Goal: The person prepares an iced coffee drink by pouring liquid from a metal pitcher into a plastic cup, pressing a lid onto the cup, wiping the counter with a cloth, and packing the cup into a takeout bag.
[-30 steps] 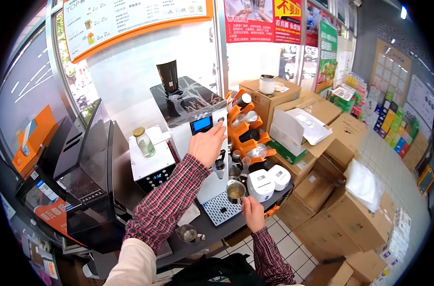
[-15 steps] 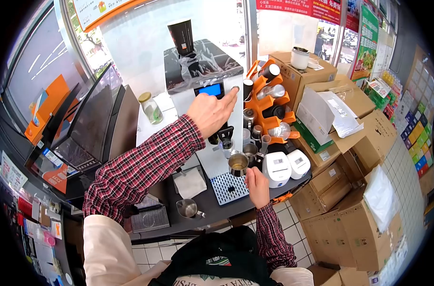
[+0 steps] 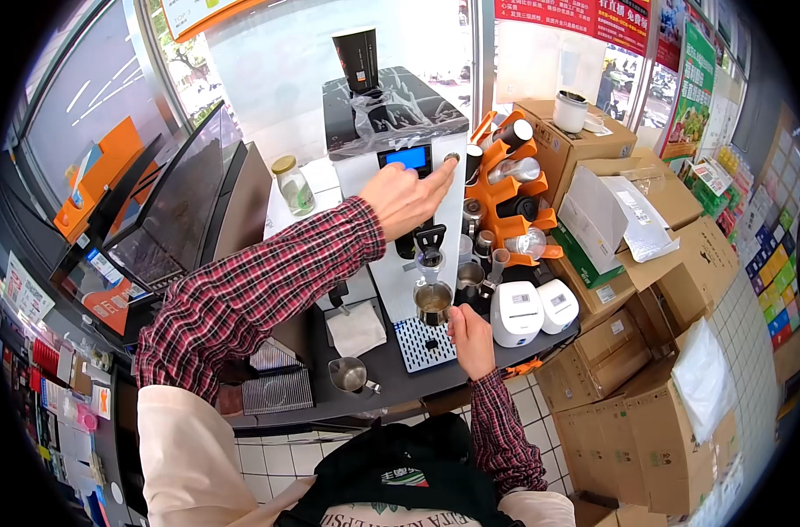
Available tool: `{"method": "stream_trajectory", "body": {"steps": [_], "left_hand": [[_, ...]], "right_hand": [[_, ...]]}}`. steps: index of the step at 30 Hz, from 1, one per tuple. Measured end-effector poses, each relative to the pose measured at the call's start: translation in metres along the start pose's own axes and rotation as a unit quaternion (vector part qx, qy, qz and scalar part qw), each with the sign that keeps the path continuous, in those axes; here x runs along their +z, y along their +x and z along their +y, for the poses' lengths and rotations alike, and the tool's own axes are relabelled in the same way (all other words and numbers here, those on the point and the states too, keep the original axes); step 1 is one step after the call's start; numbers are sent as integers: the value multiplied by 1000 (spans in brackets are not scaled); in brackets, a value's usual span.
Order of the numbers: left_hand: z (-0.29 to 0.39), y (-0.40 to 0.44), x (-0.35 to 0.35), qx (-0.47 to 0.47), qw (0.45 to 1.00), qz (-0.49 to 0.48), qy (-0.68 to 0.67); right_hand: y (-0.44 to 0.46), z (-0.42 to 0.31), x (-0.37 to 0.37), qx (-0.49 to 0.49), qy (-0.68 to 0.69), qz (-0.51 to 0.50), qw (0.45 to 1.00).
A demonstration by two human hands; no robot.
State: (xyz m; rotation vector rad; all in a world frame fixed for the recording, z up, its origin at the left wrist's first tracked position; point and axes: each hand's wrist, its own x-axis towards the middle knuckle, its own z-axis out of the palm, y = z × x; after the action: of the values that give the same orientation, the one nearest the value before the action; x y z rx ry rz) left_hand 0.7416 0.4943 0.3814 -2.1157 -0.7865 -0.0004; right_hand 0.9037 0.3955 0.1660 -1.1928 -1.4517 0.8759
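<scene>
Notably, a dark screen (image 3: 176, 189) closes off the left of the frame, and a lidded glass jar (image 3: 293, 186) stands right of it, above centre-left. Lower down, a spare pitcher (image 3: 349, 376) rests on the dark counter (image 3: 378, 386), below a folded white cloth (image 3: 357, 328), presumably within easy reach for wiping. In the upper centre, a black cup (image 3: 356, 60) stands on the machine (image 3: 398, 281), its flat top doubling as a shelf. The left hand (image 3: 404, 198), at centre, grips nothing: its index finger is extended to the round button (image 3: 453, 160) beside the blue display (image 3: 406, 158), the other fingers loosely bent. Below, the metal pitcher (image 3: 433, 303) hangs under the clear nozzle (image 3: 432, 268) and over the perforated drip tray (image 3: 413, 338), a placement suited to catching what leaves the outlet; whether rim and nozzle touch cannot be told. The right hand (image 3: 472, 341), just right of it, has its fingers closed around the handle, apparently to steady the vessel. Farther right, the orange rack (image 3: 505, 227) keeps bottles tilted, two white devices (image 3: 516, 312) stand below, and cartons (image 3: 633, 422) fill the right.
</scene>
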Motion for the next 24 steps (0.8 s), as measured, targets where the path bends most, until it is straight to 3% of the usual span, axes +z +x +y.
{"method": "stream_trajectory", "body": {"steps": [5,12,18,21,23,24], "left_hand": [[-5,1,-1,35,998,42,-30],[-2,-2,0,17,999,29,-17],[-5,-2,1,25,999,35,-23],[-3,-2,2,27,998,43,-30],[-6,-1,2,26,998,48,-31],[-6,-1,2,25,998,42,-29]], "right_hand": [[-1,-4,-1,9,12,1,1000],[-3,1,3,20,2,-13,1000],[-7,12,2,87,8,-55,995],[-7,14,4,72,10,-20,997],[-8,25,3,-22,-107,20,994],[-11,21,2,-20,-95,17,995]]}}
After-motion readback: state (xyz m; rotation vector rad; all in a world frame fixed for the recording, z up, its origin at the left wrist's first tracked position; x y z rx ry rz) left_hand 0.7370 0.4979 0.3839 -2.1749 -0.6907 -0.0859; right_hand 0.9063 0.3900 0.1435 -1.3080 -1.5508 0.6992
